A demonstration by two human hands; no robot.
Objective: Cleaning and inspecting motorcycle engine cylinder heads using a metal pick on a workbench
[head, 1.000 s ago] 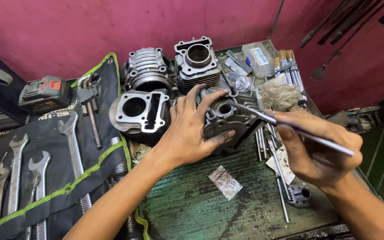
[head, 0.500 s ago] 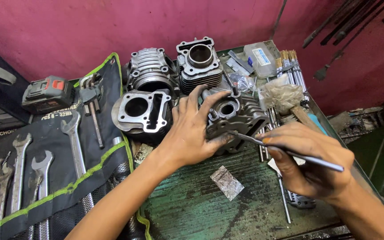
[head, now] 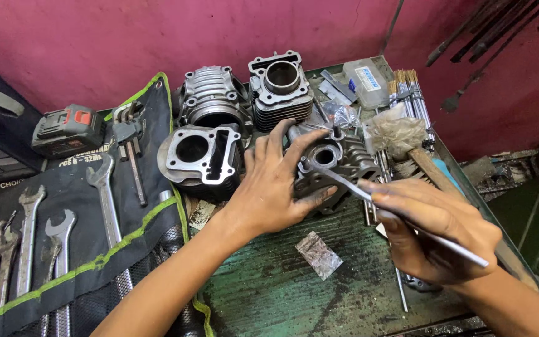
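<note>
On the green bench (head: pixel 263 293), just right of the tool roll (head: pixel 76 249), the left hand (head: pixel 276 187) lies spread over an engine part (head: pixel 338 165), holding it down. Right of that part, the right hand (head: pixel 435 234) pinches a thin metal rod (head: pixel 369 193), its long axis slanting up-left, tip at the part's round opening.

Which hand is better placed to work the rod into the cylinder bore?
Right, probably. The right hand already holds the thin metal rod, tip at the finned cylinder. The left hand is flat on that cylinder, steadying it.
</note>
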